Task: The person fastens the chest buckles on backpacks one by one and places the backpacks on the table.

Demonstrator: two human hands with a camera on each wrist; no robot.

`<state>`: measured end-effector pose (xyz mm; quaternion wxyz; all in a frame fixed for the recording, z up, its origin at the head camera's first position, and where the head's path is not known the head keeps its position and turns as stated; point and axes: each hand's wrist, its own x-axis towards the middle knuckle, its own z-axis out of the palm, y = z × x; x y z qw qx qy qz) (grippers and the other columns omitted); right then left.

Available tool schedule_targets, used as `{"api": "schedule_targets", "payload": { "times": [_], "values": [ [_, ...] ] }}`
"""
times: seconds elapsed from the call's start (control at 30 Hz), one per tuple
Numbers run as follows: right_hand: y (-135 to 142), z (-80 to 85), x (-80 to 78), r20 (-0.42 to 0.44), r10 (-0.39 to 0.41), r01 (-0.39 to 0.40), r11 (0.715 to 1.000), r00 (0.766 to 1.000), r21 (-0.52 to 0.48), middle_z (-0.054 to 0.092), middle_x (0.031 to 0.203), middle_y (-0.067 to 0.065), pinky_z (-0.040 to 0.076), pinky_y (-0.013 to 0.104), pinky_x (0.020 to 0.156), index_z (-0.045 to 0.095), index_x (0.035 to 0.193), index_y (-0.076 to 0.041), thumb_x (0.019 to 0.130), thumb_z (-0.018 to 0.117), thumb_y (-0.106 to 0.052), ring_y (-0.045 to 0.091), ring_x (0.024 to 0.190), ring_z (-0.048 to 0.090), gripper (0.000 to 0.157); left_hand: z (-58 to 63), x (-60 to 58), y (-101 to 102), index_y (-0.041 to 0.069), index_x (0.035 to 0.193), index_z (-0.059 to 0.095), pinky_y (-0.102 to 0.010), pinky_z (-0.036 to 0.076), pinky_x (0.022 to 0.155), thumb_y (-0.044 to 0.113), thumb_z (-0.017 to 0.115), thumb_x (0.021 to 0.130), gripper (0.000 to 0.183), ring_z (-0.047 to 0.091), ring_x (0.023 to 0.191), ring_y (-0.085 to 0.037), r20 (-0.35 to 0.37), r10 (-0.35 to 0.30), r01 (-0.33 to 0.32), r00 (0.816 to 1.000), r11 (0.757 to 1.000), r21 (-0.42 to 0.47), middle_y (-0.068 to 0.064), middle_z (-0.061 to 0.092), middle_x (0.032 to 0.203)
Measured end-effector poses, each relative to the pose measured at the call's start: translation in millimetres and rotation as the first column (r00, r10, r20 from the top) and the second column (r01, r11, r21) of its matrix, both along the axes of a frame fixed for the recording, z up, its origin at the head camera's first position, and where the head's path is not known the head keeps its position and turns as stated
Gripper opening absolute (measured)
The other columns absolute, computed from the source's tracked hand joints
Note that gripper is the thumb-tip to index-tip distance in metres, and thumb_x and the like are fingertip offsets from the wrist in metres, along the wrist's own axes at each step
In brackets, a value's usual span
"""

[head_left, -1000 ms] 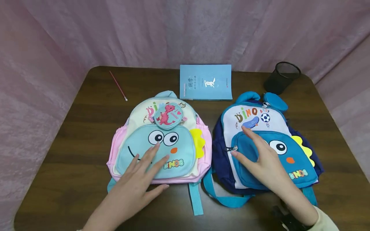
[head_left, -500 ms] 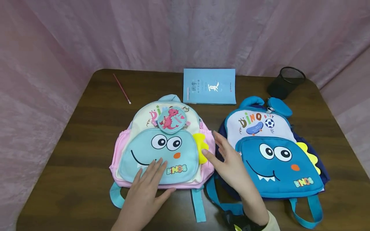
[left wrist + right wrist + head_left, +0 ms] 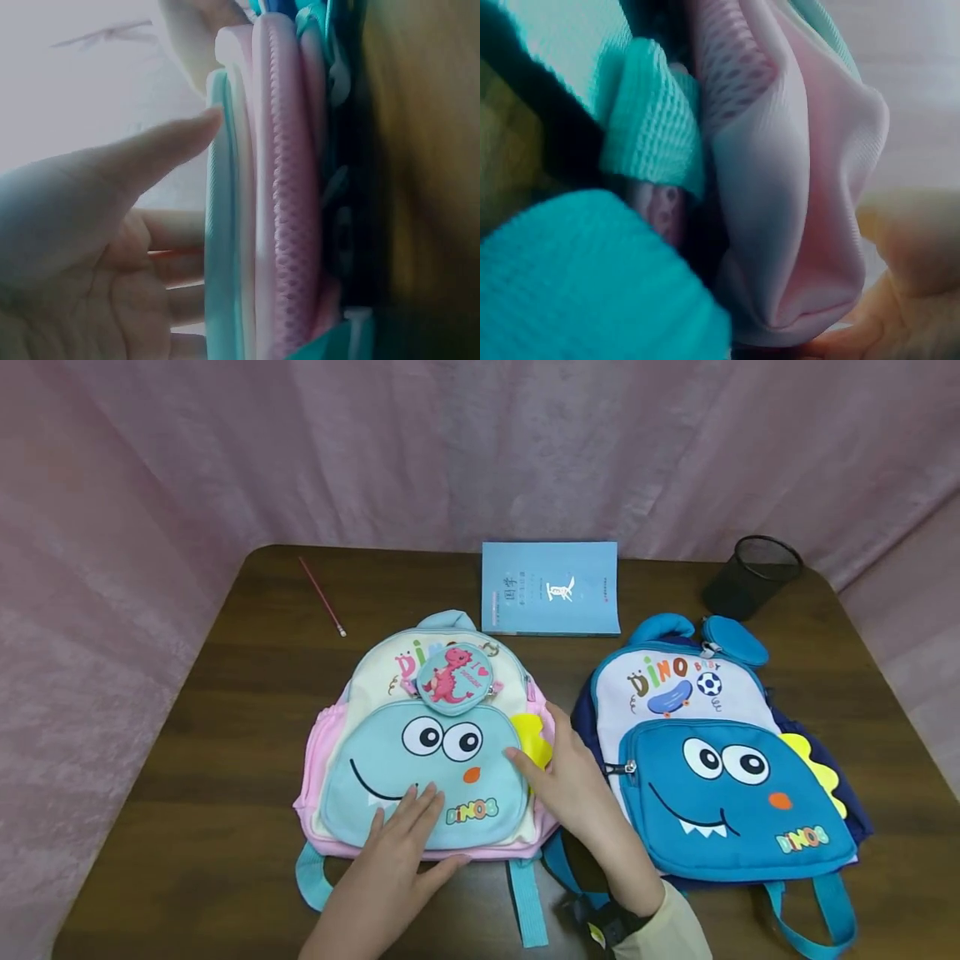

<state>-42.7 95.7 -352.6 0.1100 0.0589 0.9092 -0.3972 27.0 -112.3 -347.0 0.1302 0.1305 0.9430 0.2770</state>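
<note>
A pink and cream child's backpack (image 3: pixel 315 777) with a light-blue dinosaur front pocket (image 3: pixel 487 752) lies face up on the table. A round dinosaur charm (image 3: pixel 454 679) lies above that pocket. My left hand (image 3: pixel 393 864) rests on the pocket's lower part, fingers straight and thumb spread to the right. At the backpack's right side is my right hand (image 3: pixel 577 785), its thumb by the yellow felt spikes (image 3: pixel 528 735) and its index finger along the pink side; its other fingers are largely hidden. In the right wrist view, the pink side pocket (image 3: pixel 780 187) partly covers that hand.
A navy and blue dinosaur backpack (image 3: pixel 735 810) lies to the right, its straps trailing toward the front. Behind are a light-blue book (image 3: pixel 551 589), a black mesh pen holder (image 3: pixel 750 581) and a red pencil (image 3: pixel 322 597). Pink curtains (image 3: pixel 450 452) hang beyond the wooden table (image 3: pixel 187 793).
My right hand has moved left, from over the blue backpack to the pink backpack's right side. My left hand has slid down the light-blue pocket. The view has shifted slightly.
</note>
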Motion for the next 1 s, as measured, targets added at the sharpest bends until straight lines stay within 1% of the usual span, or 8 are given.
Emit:
{"api": "schedule_targets", "payload": {
  "times": [0.17, 0.33, 0.43, 0.5, 0.6, 0.77, 0.9, 1.0],
  "values": [
    [-1.7, -3.8, -7.7, 0.014, -0.073, 0.072, 0.997, 0.997, 0.024, 0.051, 0.127, 0.020, 0.052, 0.045, 0.080, 0.016, 0.147, -0.010, 0.086, 0.064, -0.039, 0.034, 0.112, 0.055, 0.083, -0.7, -4.8, 1.3, -0.002, 0.135, 0.046, -0.069, 0.023, 0.097, 0.037, 0.077, 0.074, 0.079, 0.031, 0.134, -0.040, 0.046, -0.040, 0.038, 0.998, 0.998, 0.051, -0.017, 0.043, 0.141],
    [-3.5, -3.6, -1.8, -0.131, -0.106, 0.088, 0.987, 0.986, -0.135, 0.050, 0.131, 0.015, 0.051, 0.042, 0.084, 0.029, 0.142, -0.011, 0.090, 0.061, -0.017, 0.029, 0.113, 0.054, 0.061, 0.9, -4.6, 1.1, 0.001, 0.138, 0.042, -0.069, 0.016, 0.101, 0.050, 0.074, 0.072, 0.088, 0.025, 0.137, -0.038, 0.143, -0.047, 0.035, 0.989, 0.995, 0.090, -0.015, 0.038, 0.145],
    [-7.5, 2.0, 5.9, -0.231, -0.170, 0.085, 0.938, 0.958, -0.335, 0.049, 0.132, 0.009, 0.051, 0.037, 0.083, 0.034, 0.137, -0.014, 0.089, 0.061, -0.007, 0.023, 0.113, 0.055, 0.055, 9.7, -3.1, -3.4, 0.011, 0.146, 0.033, -0.066, 0.013, 0.103, 0.061, 0.066, 0.073, 0.094, 0.018, 0.140, -0.036, 0.229, -0.064, 0.035, 0.971, 0.991, 0.130, -0.009, 0.031, 0.150],
    [-10.5, 8.0, 11.6, -0.289, -0.239, 0.081, 0.880, 0.927, -0.468, 0.054, 0.122, 0.008, 0.053, 0.034, 0.078, 0.036, 0.133, -0.015, 0.087, 0.063, -0.006, 0.020, 0.104, 0.060, 0.054, 19.9, -3.2, -8.0, 0.021, 0.149, 0.024, -0.062, 0.019, 0.105, 0.065, 0.059, 0.075, 0.093, 0.020, 0.140, -0.033, 0.253, -0.080, 0.044, 0.964, 0.988, 0.147, -0.006, 0.029, 0.151],
    [-12.5, 19.6, 19.2, -0.417, -0.334, 0.036, 0.814, 0.845, -0.580, 0.058, 0.108, 0.010, 0.054, 0.032, 0.075, 0.039, 0.128, -0.008, 0.083, 0.068, -0.004, 0.018, 0.092, 0.065, 0.053, 39.4, -6.6, -15.7, 0.033, 0.149, 0.015, -0.053, 0.030, 0.104, 0.067, 0.050, 0.081, 0.084, 0.026, 0.138, -0.026, 0.231, -0.095, 0.061, 0.968, 0.987, 0.149, 0.001, 0.029, 0.150],
    [-11.5, 41.8, 36.0, -0.625, -0.436, -0.086, 0.773, 0.648, -0.629, 0.058, 0.097, 0.011, 0.053, 0.030, 0.075, 0.039, 0.117, 0.010, 0.077, 0.070, 0.007, 0.018, 0.083, 0.064, 0.051, 71.3, -18.0, -22.1, 0.035, 0.148, 0.017, -0.052, 0.039, 0.098, 0.055, 0.046, 0.092, 0.067, 0.037, 0.132, -0.024, 0.089, -0.044, 0.028, 0.995, 0.985, 0.173, 0.002, 0.032, 0.149],
    [-13.5, 50.2, 50.1, -0.740, -0.449, -0.195, 0.775, 0.501, -0.601, 0.055, 0.093, 0.012, 0.053, 0.030, 0.078, 0.036, 0.107, 0.018, 0.073, 0.072, 0.009, 0.018, 0.081, 0.063, 0.050, 95.1, -22.1, -16.6, 0.033, 0.149, 0.015, -0.049, 0.044, 0.093, 0.041, 0.046, 0.097, 0.062, 0.043, 0.128, -0.025, 0.000, 0.007, -0.006, 1.000, 0.956, 0.293, 0.003, 0.024, 0.152],
    [-14.4, 45.2, 57.3, -0.825, -0.400, -0.324, 0.780, 0.399, -0.535, 0.053, 0.092, 0.018, 0.053, 0.032, 0.077, 0.037, 0.102, 0.017, 0.072, 0.074, 0.008, 0.021, 0.079, 0.063, 0.049, 110.1, -20.8, -8.9, 0.036, 0.149, 0.007, -0.042, 0.045, 0.092, 0.036, 0.046, 0.098, 0.064, 0.036, 0.133, -0.020, 0.028, -0.005, -0.007, 1.000, 0.913, 0.408, 0.009, 0.016, 0.153]
  ]
}}
